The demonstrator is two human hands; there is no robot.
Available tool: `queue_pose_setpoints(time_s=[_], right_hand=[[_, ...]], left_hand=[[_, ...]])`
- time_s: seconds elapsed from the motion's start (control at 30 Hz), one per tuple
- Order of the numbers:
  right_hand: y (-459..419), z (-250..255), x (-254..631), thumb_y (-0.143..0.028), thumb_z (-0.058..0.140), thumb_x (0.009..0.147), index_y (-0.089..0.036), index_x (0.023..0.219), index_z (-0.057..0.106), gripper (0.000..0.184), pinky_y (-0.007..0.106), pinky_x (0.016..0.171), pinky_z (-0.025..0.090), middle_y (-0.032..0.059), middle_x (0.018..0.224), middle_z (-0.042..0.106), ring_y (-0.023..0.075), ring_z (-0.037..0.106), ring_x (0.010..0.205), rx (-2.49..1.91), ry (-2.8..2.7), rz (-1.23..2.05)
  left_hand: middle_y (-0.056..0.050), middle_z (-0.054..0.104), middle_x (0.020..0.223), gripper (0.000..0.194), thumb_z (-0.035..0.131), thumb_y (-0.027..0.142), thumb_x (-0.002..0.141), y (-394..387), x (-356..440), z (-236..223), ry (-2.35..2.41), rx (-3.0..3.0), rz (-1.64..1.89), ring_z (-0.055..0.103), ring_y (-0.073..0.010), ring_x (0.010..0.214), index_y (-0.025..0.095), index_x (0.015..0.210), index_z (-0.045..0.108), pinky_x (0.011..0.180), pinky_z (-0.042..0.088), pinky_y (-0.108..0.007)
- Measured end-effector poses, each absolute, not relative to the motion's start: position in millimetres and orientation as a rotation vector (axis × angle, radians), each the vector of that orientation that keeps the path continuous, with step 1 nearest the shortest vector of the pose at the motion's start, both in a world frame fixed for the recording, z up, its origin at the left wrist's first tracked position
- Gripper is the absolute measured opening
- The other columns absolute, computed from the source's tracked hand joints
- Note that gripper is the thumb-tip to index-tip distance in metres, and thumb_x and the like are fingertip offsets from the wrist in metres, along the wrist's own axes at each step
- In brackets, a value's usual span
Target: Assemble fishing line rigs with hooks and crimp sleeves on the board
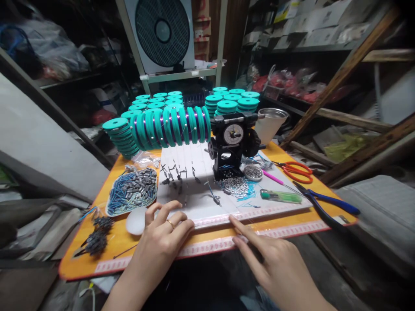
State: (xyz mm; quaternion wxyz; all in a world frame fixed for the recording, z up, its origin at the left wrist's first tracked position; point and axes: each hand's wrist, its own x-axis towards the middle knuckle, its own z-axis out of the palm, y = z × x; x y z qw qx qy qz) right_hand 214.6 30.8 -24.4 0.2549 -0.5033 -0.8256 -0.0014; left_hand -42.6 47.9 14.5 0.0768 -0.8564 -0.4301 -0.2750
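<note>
My left hand (170, 233) rests on the front edge of the white board (181, 207), its thumb and index finger together; anything between them is too small to see. My right hand (269, 252) is at the same edge, index fingertip on the ruler strip (210, 221), thumb apart below it. Between and beyond the hands, a small dark sinker rig (216, 200) lies on the board with a thin line. Several more dark rigs (177, 175) hang or lie under a row of teal spools (171, 127) mounted on a black winding machine (228, 147).
A tray (112, 211) of sinkers and blue tubes stands left, near a white round lid (136, 221) and a dark clump of small parts (97, 237). Silvery beads (235, 186), a green cutter (280, 196), orange scissors (296, 171) and blue pliers (333, 203) lie right. Spool stacks (116, 136) stand behind.
</note>
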Motion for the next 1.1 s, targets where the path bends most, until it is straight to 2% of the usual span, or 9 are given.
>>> queue_pose_setpoints(time_s=[0.33,0.53,0.6,0.67,0.73,0.8,0.87,0.97,1.1], right_hand=[[29,-24,214,-0.037,0.032,0.106,-0.016,0.135,0.059,0.045,0.027,0.050,0.050,0.0011,0.065,0.071,0.0178,0.068,0.052,-1.375,-2.244,-0.047],[31,-25,214,-0.035,0.037,0.105,-0.015,0.135,0.059,0.043,0.027,0.047,0.048,0.0008,0.060,0.068,0.0182,0.065,0.048,-1.350,-2.238,-0.025],[29,-22,211,-0.029,0.042,0.103,-0.014,0.138,0.056,0.040,0.027,0.051,0.051,0.0027,0.068,0.071,0.0170,0.066,0.051,-1.281,-2.181,0.041],[24,-18,206,-0.019,0.049,0.100,-0.014,0.141,0.051,0.042,0.026,0.063,0.055,0.0060,0.084,0.075,0.0157,0.070,0.063,-1.123,-2.091,0.111],[19,-14,199,-0.010,0.055,0.095,-0.017,0.142,0.050,0.048,0.024,0.080,0.056,0.0088,0.105,0.074,0.0159,0.073,0.087,-0.975,-2.036,0.130],[15,-10,191,-0.005,0.057,0.092,-0.018,0.139,0.052,0.049,0.024,0.093,0.053,0.0114,0.124,0.068,0.0177,0.067,0.111,-0.891,-2.045,0.119],[15,-9,183,-0.004,0.057,0.091,-0.015,0.135,0.054,0.045,0.025,0.098,0.052,0.0132,0.130,0.064,0.0186,0.063,0.119,-0.869,-2.055,0.134],[17,-10,176,-0.006,0.058,0.093,-0.015,0.126,0.057,0.035,0.022,0.081,0.056,0.0082,0.108,0.073,0.0155,0.070,0.097,-0.896,-1.993,0.193],[17,-12,172,-0.008,0.059,0.092,-0.019,0.114,0.058,0.024,0.023,0.063,0.052,0.0021,0.088,0.073,0.0137,0.068,0.073,-0.909,-1.959,0.194]], left_hand=[[0.000,0.073,0.087,0.011,0.057,0.018,0.097,48,-45,13,-1.338,-2.587,-0.789,0.059,-0.0269,0.105,0.021,0.090,0.066,0.093,0.025,-0.044],[0.000,0.074,0.085,0.013,0.056,0.017,0.097,49,-45,16,-1.318,-2.579,-0.816,0.060,-0.0260,0.103,0.021,0.090,0.067,0.092,0.026,-0.044],[0.000,0.074,0.085,0.013,0.057,0.013,0.096,47,-43,19,-1.310,-2.590,-0.859,0.061,-0.0248,0.100,0.021,0.091,0.067,0.091,0.027,-0.043],[0.001,0.074,0.086,0.012,0.061,0.009,0.093,43,-38,20,-1.338,-2.609,-1.009,0.061,-0.0224,0.096,0.021,0.093,0.066,0.090,0.030,-0.042],[0.001,0.073,0.087,0.016,0.064,0.006,0.089,36,-32,18,-1.370,-2.606,-1.223,0.061,-0.0205,0.093,0.021,0.094,0.065,0.089,0.033,-0.041],[-0.001,0.071,0.088,0.018,0.065,0.003,0.087,29,-25,13,-1.368,-2.592,-1.396,0.060,-0.0201,0.093,0.020,0.094,0.066,0.089,0.037,-0.040],[-0.004,0.066,0.093,0.020,0.064,0.002,0.087,21,-18,7,-1.380,-2.568,-1.511,0.059,-0.0205,0.096,0.020,0.094,0.067,0.087,0.041,-0.039],[-0.005,0.057,0.096,0.019,0.063,0.005,0.088,13,-12,-1,-1.446,-2.492,-1.655,0.058,-0.0191,0.094,0.021,0.096,0.068,0.081,0.047,-0.034],[-0.002,0.054,0.087,0.018,0.065,0.006,0.087,11,-9,-5,-1.478,-2.422,-1.772,0.058,-0.0153,0.084,0.021,0.095,0.070,0.074,0.050,-0.027]])
